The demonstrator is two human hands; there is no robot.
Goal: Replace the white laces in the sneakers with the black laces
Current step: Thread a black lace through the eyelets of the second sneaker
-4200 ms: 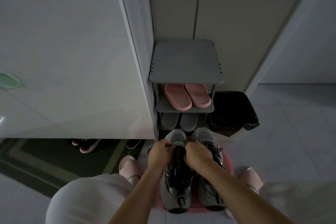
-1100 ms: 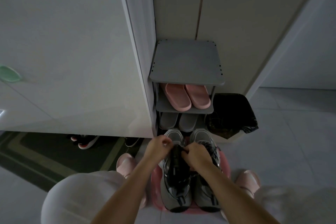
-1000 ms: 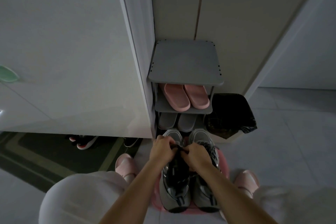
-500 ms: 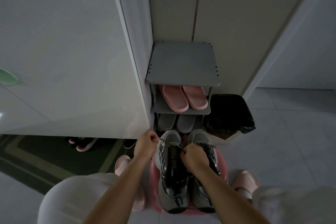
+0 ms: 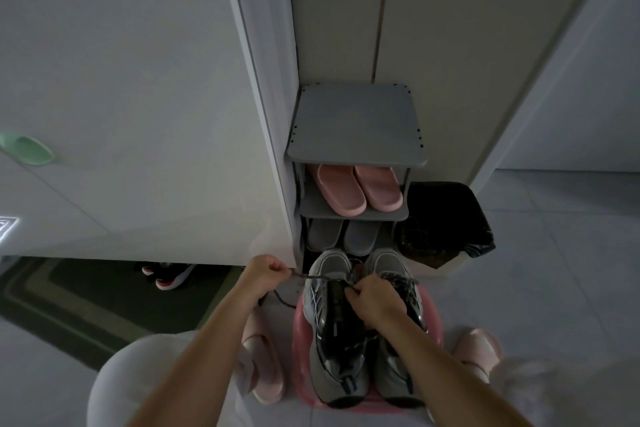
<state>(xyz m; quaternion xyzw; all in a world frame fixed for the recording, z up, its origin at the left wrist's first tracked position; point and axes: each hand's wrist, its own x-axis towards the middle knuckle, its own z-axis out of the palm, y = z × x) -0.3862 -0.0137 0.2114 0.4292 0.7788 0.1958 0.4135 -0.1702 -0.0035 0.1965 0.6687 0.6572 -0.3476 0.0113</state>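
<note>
- The left shoe and right shoe sit side by side on a pink stool, at 6 o'clock in the view. Their toes point to 12.
- The left hand is a tight fist round a lace, out at 9 o'clock from the left shoe.
- The lace runs straight and tight from that fist to the left shoe. It looks dark, but the light is dim.
- The right hand rests on the left shoe, with curled fingers pinching the lace there.
- A hard tug could drag the left shoe off the stool toward 9 o'clock.
- In this dark, the lace could miss a hole or go in the wrong one.
- The loose end under the left hand could catch and knot.
</note>
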